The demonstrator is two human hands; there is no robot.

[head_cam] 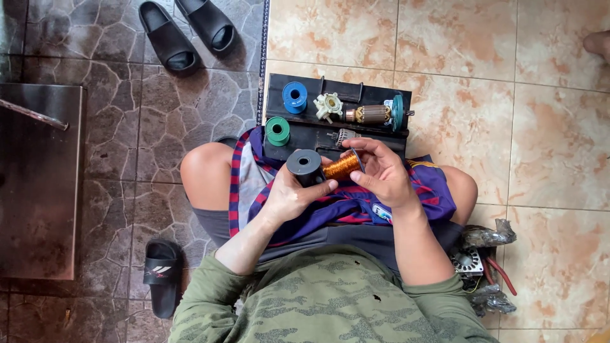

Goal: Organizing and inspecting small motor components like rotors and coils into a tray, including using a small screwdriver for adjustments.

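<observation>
I see my left hand (pixel 289 194) raised over my lap with the wrist bent back and the palm turned up, its fingers wrapped around the dark grey flange of a plastic spool wound with copper-coloured wire (pixel 330 166). The thumb presses across the flange's near edge, so that hand is clenched firmly on the spool. The spool lies on its side, its grey end pointing left and the bright winding pointing right.

My right hand (pixel 381 174) comes in from the opposite side, forearm angled up from my sleeve, fingers curled and loosely cupped about the winding end. The thumb and forefinger pinch at the spool's far rim; whether they hold a loose strand of wire I cannot tell.

Just beyond the spool, on the tiled floor, lies a flat black tray (pixel 305 136). On the tray, farthest from the spool, sits a small blue reel (pixel 295 97); a green reel (pixel 277 131) stands nearer, left of the spool. A motor armature with a copper commutator (pixel 368 114) lies across the tray's far right part, beside a white plastic fan piece (pixel 328 106).
</observation>
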